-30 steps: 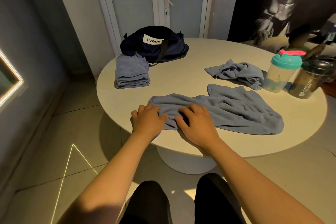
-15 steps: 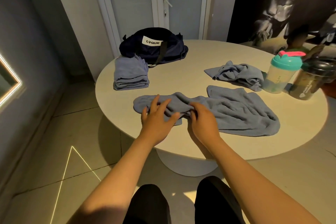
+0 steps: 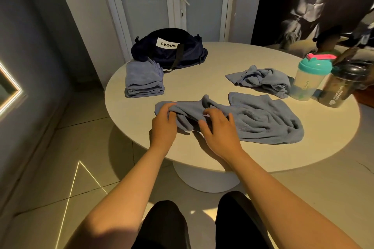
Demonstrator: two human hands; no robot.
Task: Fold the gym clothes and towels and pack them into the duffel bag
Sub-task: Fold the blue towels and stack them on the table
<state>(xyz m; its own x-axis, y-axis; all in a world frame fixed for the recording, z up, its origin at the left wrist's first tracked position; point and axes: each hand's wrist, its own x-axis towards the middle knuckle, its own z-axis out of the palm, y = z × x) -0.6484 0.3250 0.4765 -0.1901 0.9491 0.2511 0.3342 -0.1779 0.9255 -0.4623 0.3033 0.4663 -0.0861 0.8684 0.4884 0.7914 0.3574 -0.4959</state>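
Bag [image 3: 188, 54] one; folded pile [image 3: 144, 81] one; loose towels [image 3: 263, 119] two; bottles [image 3: 307, 83] two.

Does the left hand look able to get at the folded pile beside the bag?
Probably yes: the left hand grips the spread towel, but only bare table lies between it and the folded pile.

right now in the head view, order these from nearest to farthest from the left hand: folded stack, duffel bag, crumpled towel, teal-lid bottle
From the left hand, gripping the spread towel:
1. folded stack, just beyond it on the left
2. duffel bag, behind the stack
3. crumpled towel, across to the right
4. teal-lid bottle, far right
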